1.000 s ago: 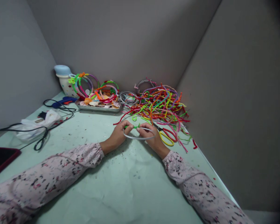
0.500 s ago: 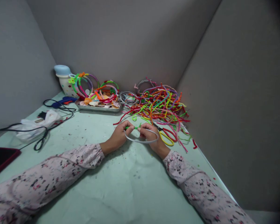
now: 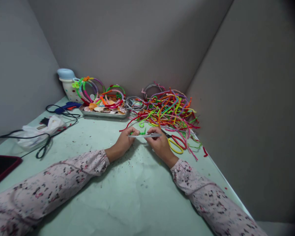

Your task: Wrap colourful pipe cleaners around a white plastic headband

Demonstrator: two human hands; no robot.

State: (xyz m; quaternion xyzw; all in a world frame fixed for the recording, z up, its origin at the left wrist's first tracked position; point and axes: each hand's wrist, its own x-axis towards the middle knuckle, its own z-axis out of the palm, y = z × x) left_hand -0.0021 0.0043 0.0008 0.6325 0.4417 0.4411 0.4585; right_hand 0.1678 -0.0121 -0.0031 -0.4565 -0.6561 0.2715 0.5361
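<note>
Between my hands is a thin grey hoop (image 3: pixel 140 135), seen almost edge-on and held just above the table. A bright green pipe cleaner (image 3: pixel 143 133) is wound on its far side, with one short end sticking up. My left hand (image 3: pixel 124 140) is closed in a pinch on the left part of the hoop, at the green winding. On the right, the fingers of my right hand (image 3: pixel 159 142) are closed round the other side of the hoop. Just beyond that hand lie scissors (image 3: pixel 175 144) with red and yellow handles.
A tangled heap of coloured pipe cleaners (image 3: pixel 169 108) lies at the back right. Grey hoops (image 3: pixel 135 103) lie beside a metal tray (image 3: pixel 104 114) with wrapped hoops and shells. Farther left are a cup (image 3: pixel 70 87), black cable (image 3: pixel 48 141), plastic bag (image 3: pixel 31 139) and phone (image 3: pixel 3 168).
The hoop has tilted from an open oval to nearly edge-on, its near side rising. My right hand has turned slightly, and the green end now stands clear of its fingers.
</note>
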